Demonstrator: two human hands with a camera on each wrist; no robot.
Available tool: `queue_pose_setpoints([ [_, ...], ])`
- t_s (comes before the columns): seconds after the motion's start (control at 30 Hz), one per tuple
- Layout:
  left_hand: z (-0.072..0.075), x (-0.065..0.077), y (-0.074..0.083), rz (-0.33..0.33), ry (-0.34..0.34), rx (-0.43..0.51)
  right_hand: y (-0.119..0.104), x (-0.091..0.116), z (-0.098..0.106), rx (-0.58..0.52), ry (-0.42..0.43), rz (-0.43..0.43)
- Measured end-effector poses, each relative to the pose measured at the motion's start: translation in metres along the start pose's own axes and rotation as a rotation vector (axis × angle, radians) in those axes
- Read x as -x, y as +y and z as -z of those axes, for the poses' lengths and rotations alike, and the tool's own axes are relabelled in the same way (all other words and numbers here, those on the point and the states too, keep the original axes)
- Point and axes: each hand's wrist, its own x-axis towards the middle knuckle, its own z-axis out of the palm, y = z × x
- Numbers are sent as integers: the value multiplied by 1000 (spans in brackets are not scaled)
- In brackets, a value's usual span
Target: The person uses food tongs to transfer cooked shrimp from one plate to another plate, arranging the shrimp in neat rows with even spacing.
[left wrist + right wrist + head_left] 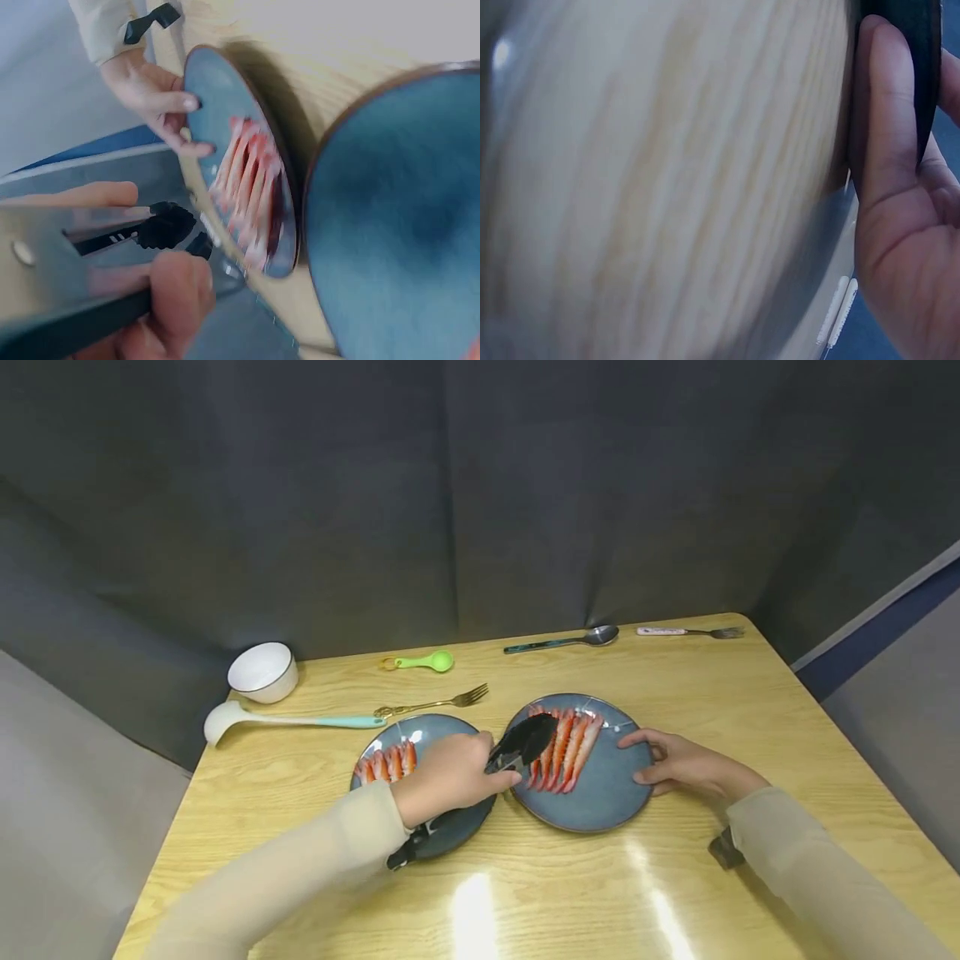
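My left hand (pixel 450 772) grips a pair of tongs (pixel 528 743) with metal arms and black tips. Those tips overlap the left end of a row of red-and-white crab sticks (pixel 577 747) in the head view; the left wrist view shows nothing between them. The sticks lie side by side on the right blue-grey plate (pixel 618 797). At that plate's right edge, my right hand (pixel 678 764) holds the rim between thumb and fingers. Partly hidden under my left hand and forearm, a similar left plate (pixel 468 831) bears several more crab sticks (pixel 386 764).
Behind the plates lie a gold fork (pixel 435 702), a green measuring spoon (pixel 426 662), a dark-handled spoon (pixel 562 642) and a fork with a pale handle (pixel 690 632). A white bowl (pixel 262 672) and a ladle (pixel 292 720) occupy the left back corner.
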Motion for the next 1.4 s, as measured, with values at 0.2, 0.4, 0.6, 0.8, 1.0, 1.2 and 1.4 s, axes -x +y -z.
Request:
queue_pose_setpoints([
  [0.2, 21, 35, -23, 118, 81, -25, 2, -1, 6, -15, -5, 18],
  [0.4, 13, 75, -48, 298, 116, -101, -1, 3, 13, 20, 9, 16],
  [0.6, 5, 102, -61, 426, 94, -81, -7, 10, 20, 57, 43, 17],
  [0.8, 1, 105, -68, 446, 62, -80, -7, 8, 18, 72, 47, 18],
  [1.0, -11, 102, -68, 428, 16, -94, -2, 3, 11, 35, 27, 2],
  [1.2, -19, 98, -62, 346, 35, -75, -1, -2, 4, 43, 33, -5],
  [1.4, -11, 103, -64, 396, 43, -45, 0, -5, 1, 8, -8, 6],
])
